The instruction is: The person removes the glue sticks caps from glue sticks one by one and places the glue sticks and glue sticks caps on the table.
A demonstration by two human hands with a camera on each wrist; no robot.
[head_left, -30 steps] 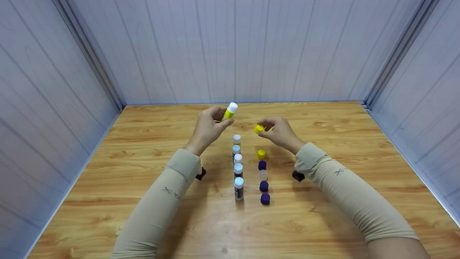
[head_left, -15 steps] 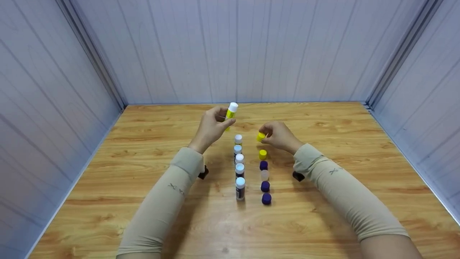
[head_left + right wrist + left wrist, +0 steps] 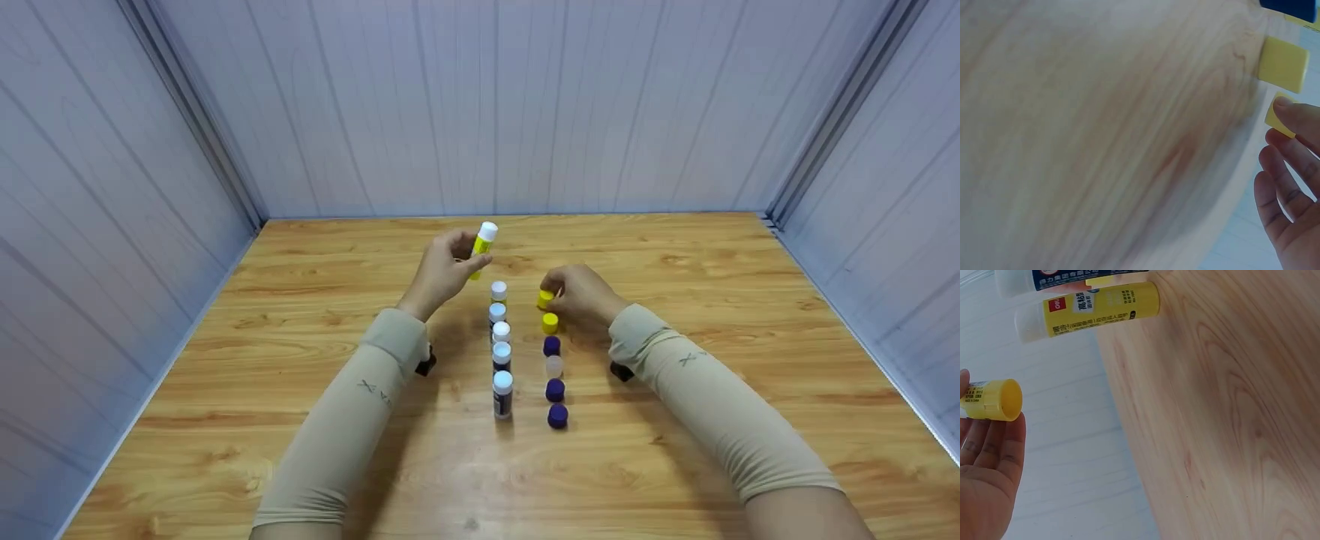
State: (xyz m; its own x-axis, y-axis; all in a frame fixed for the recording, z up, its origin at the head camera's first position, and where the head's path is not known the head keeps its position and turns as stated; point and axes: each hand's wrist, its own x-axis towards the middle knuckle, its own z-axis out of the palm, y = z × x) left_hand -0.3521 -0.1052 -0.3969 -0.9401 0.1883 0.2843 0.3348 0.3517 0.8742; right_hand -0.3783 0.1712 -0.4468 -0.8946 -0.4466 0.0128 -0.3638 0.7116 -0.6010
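Observation:
My left hand (image 3: pixel 439 274) holds a yellow glue stick (image 3: pixel 484 244) with a white end, tilted above the table behind a row of standing glue sticks (image 3: pixel 502 401). In the left wrist view its yellow end (image 3: pixel 1010 400) shows an open hollow rim. My right hand (image 3: pixel 583 292) pinches a small yellow cap (image 3: pixel 545 299) between thumb and fingers, low at the far end of a row of caps. Nearest to it stands another yellow cap (image 3: pixel 550 323). Closer to me come a purple cap (image 3: pixel 552 346), a clear one (image 3: pixel 554 367) and two more purple ones.
The wooden table (image 3: pixel 675 450) runs back to a pale panelled wall (image 3: pixel 525 112), with side walls left and right. Both rows run front to back, glue sticks on the left and caps on the right. A black wrist camera (image 3: pixel 426 362) hangs under my left sleeve.
My right hand has come down and toward me with the yellow cap, to the far end of the cap row. My left hand has lowered slightly, still holding the glue stick.

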